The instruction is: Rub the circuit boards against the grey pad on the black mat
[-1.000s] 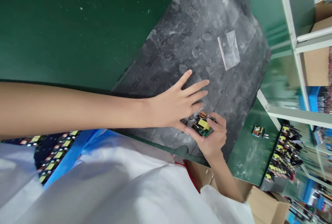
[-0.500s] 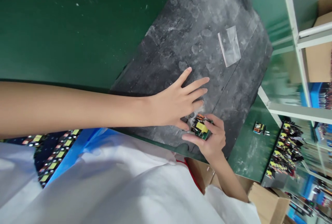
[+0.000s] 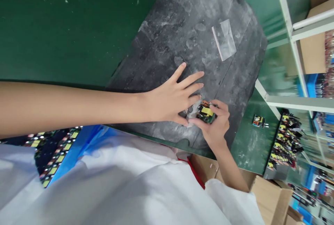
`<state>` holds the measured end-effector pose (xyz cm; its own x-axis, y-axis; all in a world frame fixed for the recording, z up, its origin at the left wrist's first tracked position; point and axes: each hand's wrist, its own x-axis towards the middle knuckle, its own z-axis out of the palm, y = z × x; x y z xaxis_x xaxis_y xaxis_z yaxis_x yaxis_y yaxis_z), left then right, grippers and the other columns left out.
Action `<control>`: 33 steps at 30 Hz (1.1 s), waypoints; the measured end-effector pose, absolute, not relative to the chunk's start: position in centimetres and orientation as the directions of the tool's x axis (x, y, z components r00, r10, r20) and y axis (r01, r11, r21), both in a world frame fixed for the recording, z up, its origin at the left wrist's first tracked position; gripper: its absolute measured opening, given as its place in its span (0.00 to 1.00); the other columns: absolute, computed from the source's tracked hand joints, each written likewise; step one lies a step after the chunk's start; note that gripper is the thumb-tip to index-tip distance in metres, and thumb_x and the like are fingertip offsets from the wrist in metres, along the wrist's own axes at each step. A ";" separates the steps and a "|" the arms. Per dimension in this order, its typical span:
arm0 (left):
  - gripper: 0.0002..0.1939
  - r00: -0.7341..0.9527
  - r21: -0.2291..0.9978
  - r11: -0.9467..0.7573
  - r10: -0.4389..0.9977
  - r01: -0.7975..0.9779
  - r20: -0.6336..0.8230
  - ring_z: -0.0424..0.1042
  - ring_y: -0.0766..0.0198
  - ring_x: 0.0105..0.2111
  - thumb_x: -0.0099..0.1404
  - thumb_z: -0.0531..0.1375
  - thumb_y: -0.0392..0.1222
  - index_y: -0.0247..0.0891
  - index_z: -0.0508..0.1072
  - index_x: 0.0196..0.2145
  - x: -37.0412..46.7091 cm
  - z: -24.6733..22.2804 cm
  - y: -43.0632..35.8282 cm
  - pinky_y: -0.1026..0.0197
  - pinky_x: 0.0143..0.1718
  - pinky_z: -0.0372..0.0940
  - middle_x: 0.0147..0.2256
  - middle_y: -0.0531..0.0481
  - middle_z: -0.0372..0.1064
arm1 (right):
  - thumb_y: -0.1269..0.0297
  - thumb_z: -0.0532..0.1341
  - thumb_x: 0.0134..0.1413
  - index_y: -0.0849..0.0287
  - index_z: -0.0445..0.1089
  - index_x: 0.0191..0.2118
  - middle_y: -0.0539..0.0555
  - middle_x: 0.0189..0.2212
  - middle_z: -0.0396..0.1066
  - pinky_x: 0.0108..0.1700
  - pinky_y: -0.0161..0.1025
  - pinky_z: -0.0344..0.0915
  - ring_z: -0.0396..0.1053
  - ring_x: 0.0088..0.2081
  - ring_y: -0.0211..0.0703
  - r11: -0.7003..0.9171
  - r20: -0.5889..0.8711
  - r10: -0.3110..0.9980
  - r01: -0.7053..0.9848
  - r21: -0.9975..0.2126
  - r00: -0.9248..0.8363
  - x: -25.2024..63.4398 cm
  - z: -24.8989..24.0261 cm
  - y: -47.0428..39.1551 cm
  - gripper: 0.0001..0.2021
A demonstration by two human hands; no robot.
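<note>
My left hand lies palm down over the dark, scuffed mat, fingers spread and nothing gripped. Its thumb tip is near the thumb of my right hand. Between the right thumb and fingers is a small circuit board carrying a yellow-wrapped transformer and orange and black parts. A small round grey piece sits on the mat between the left fingers and the board. Farther up the mat lies a clear plastic zip bag.
Another small board rests on the green table to the right. Beyond it are many similar boards in a pile. A white metal frame stands at the right. Lower left, a blue tray holds rows of boards; an open cardboard box is lower right.
My right hand has moved up and slightly away from the left fingers with the circuit board, its grip a little altered. The whole view has shifted slightly; my left hand stays spread.
</note>
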<state>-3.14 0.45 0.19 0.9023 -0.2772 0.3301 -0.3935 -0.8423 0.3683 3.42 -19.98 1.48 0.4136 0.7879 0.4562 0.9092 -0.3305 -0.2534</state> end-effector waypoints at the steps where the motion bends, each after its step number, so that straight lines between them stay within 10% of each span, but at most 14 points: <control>1: 0.33 0.901 0.365 -0.842 -0.281 -0.397 0.331 0.44 0.40 0.64 0.53 0.63 0.58 0.37 0.70 0.52 -3.2 0.2 0.5 0.29 0.61 0.36 0.58 0.40 0.59 | 0.46 0.64 0.47 0.53 0.55 0.47 0.55 0.41 0.65 0.38 0.44 0.72 0.71 0.41 0.47 -0.324 0.446 0.797 0.911 -0.255 0.408 3.3 1.5 -20.0 0.27; 33: 0.37 0.906 0.356 -0.844 -0.307 -0.401 0.292 0.43 0.39 0.64 0.53 0.62 0.62 0.35 0.68 0.54 -3.1 0.7 0.7 0.26 0.59 0.35 0.60 0.37 0.56 | 0.48 0.68 0.43 0.53 0.55 0.46 0.55 0.43 0.65 0.41 0.46 0.71 0.71 0.43 0.47 -0.288 0.401 0.818 0.896 -0.337 0.413 5.6 0.6 -20.0 0.29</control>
<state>-3.10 0.75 0.70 0.9058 -0.3066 0.2924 -0.4007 -0.8443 0.3558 5.55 -19.98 0.60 0.4134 0.8176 0.4007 0.8963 -0.2881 -0.3370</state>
